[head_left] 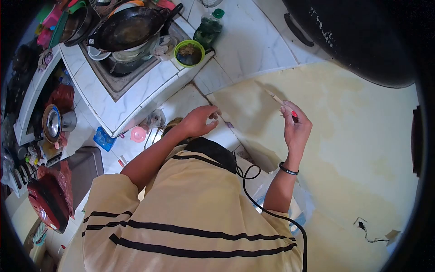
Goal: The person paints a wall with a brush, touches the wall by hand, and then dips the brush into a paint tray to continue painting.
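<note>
From the right hand (297, 129), open room lies at 3 o'clock along the bare yellow wall (362, 136); the tiled counter (149, 86) with wok (129, 27) and green bowl (176, 51) crowds 10 o'clock, a black cable (253, 199) 7.

Yellow black-striped shirt (181, 213), black collar (213, 152); black wristband (288, 171), right hand (297, 129).

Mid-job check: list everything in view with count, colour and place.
wok: one, black, top left
bowl: one, green, counter edge, right of the wok
bottle: one, green-capped, behind the bowl
counter: one, white tile, top
wall: one, pale yellow, right
cable: one, black, bottom centre
stick: one, pale, red near the grip, centre right
shirt: one, cream with black stripes, bottom
bracelet: one, black, right wrist
left hand: one, open, near the wall's edge
right hand: one, pinching the stick
</note>
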